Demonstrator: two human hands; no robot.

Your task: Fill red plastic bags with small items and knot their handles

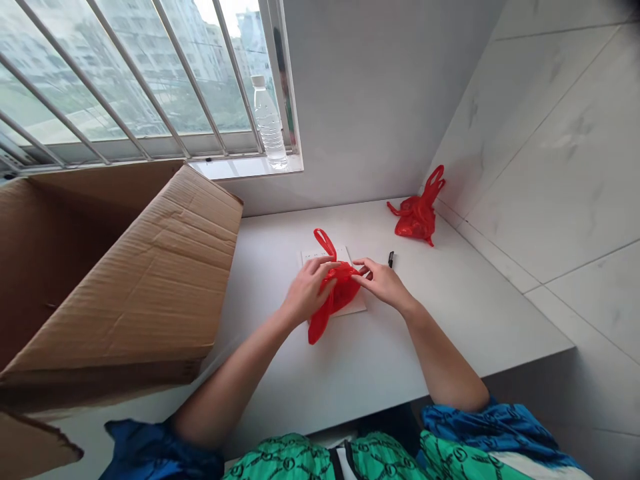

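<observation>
A red plastic bag (345,288) lies on a white notebook or pad (356,308) in the middle of the table. One of its loop handles stands up at the back, and another part trails towards me. My left hand (306,288) grips the bag from the left, its fingers curled over the plastic. From the right, my right hand (384,283) pinches the bag's edge between thumb and fingers. What the bag contains is hidden. Just beyond my right hand lies a black pen (391,259).
A second red plastic bag (417,217), knotted, sits in the table's back right corner. On the left stands a large open cardboard box (200,260). A clear water bottle (270,130) is on the windowsill by the barred window. Tiled wall (560,147) borders the white table (480,313) at right.
</observation>
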